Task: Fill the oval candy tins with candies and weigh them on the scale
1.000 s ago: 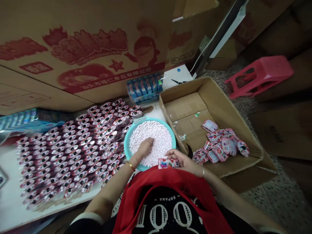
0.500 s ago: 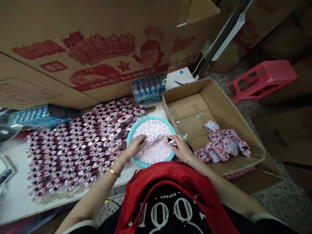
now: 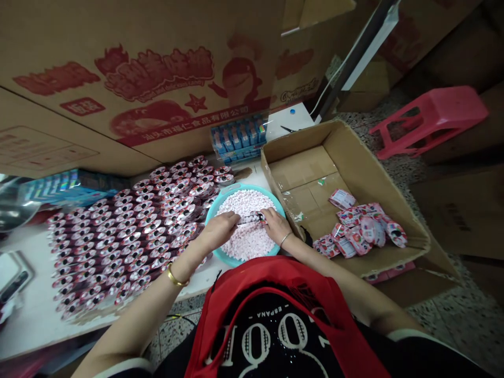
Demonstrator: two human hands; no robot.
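Candy packet (image 3: 249, 219) sits low over the middle of the basin, at the pellets, spanning the gap between two hands. Right hand (image 3: 276, 227): fingers pinched narrow on its right end, by a dark round opening. Left hand (image 3: 221, 230): fingers curled in at the left end, looks like a hold; fingertips partly hidden, can't tell how firm.

Change: half a second ago the packet was at the basin's right side in the right hand only, left hand apart from it. Now it's at mid-basin and both hands are on it. Means two-handed handling, right at the pellets. Fill level: can't tell.

Around it: small pale pellets (image 3: 248, 244) in turquoise basin (image 3: 224, 256), on white counter (image 3: 39, 310). Left: rows of packets (image 3: 151, 226), dark openings up. Right: open carton (image 3: 366, 173) with loose strawberry-print packets (image 3: 356, 239). Behind: blue boxes (image 3: 238, 139), scissors (image 3: 289, 129).
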